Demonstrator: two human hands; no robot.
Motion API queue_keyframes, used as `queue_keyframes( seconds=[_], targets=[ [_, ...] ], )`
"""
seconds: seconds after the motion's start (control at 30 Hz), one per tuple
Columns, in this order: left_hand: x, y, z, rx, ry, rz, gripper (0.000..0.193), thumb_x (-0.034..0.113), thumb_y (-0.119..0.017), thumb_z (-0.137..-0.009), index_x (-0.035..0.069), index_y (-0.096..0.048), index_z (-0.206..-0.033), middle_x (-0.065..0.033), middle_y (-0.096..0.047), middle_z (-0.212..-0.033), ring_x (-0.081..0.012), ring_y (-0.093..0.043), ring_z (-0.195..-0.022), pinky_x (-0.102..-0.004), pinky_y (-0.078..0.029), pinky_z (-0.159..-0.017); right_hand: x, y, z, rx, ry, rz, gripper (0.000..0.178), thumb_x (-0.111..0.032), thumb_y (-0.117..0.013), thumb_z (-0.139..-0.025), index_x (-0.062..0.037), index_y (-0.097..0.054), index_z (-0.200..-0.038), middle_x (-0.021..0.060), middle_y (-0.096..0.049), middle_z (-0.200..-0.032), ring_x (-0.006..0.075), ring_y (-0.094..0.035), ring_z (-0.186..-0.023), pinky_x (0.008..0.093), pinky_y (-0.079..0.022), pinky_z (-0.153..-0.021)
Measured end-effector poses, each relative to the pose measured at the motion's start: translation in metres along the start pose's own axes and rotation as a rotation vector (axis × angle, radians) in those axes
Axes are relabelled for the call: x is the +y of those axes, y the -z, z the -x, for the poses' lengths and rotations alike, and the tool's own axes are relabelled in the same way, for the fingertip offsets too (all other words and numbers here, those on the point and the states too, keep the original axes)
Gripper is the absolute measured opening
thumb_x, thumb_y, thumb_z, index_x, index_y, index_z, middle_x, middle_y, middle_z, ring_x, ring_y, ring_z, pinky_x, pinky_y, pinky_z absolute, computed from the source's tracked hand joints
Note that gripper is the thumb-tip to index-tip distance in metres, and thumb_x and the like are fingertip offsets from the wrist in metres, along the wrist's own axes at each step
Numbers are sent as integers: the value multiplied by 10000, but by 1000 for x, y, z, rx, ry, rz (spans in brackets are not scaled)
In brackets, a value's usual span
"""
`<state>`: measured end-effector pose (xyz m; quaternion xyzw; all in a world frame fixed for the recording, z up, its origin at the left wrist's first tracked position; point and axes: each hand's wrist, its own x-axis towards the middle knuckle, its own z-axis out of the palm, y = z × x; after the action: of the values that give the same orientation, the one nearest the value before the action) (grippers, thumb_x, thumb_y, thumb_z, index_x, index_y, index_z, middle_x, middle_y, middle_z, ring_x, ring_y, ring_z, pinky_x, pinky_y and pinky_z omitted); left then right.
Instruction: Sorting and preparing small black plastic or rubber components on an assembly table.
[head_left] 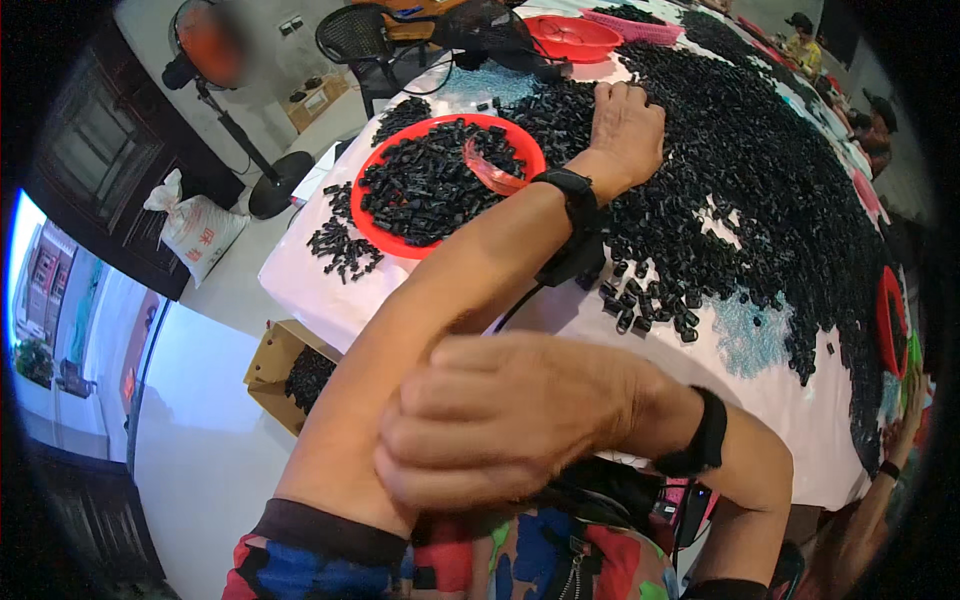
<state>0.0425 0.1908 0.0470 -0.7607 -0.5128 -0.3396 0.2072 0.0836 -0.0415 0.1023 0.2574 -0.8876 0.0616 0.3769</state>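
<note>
My left arm stretches across to the large pile of small black plastic parts (pixel 740 150) on the table. At the pile's near-left side, my left hand (pixel 627 130) is closed, fingers curled down among the parts; the fingertips and anything in them are hidden. My right hand (pixel 500 415), slightly blurred, crosses over my left forearm with its fingers curled in a loose fist against the skin. Nothing shows in it. Beside my left forearm is a red basin (pixel 540 160) filled with more black parts. A strip of clear reddish plastic (pixel 490 170) lies on them.
A pink-white cover (pixel 310 255) lies over the table. Another red basin (pixel 570 38) stands at the back. Below the left edge is a cardboard box (pixel 270 375) of black parts. A standing fan (pixel 215 50) and a white sack (pixel 203 235) are left. Other people sit along the right.
</note>
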Motion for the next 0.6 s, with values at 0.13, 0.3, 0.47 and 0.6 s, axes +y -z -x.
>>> queue_keyframes(
  seconds=[0.13,0.3,0.47,0.6],
  targets=[
    [5,-3,3,-6,-128,-52,237,231,-704,-842,80,-759,-1017,-139,-668,-1120,-321,-554,-1160,-501,-324,-1045,-3,9,-17,1,85,4,243,-248,-586,-854,-91,-585,-1040,36,-575,-1028,186,-595,-974,320,-469,-827],
    [15,-5,3,-16,-221,-81,209,205,-686,-849,83,-757,-1004,-139,-660,-1113,-324,-546,-1168,-532,-289,-1087,0,-15,-20,230,11,-158,208,-263,-556,-841,-70,-583,-915,53,-586,-932,220,-583,-907,340,-481,-793],
    [21,-4,11,-7,-324,-100,188,203,-665,-865,91,-741,-995,-113,-636,-1078,-321,-528,-1187,-548,-247,-1124,-2,-10,-5,153,12,-138,206,-251,-580,-842,-85,-573,-963,48,-574,-958,226,-583,-941,353,-472,-800],
    [22,2,14,16,-348,-95,185,202,-653,-868,92,-735,-993,-106,-626,-1082,-317,-518,-1195,-548,-234,-1136,3,-12,3,199,37,-94,151,-240,-555,-834,-89,-560,-842,46,-552,-851,219,-558,-848,348,-459,-748]
  ],
)
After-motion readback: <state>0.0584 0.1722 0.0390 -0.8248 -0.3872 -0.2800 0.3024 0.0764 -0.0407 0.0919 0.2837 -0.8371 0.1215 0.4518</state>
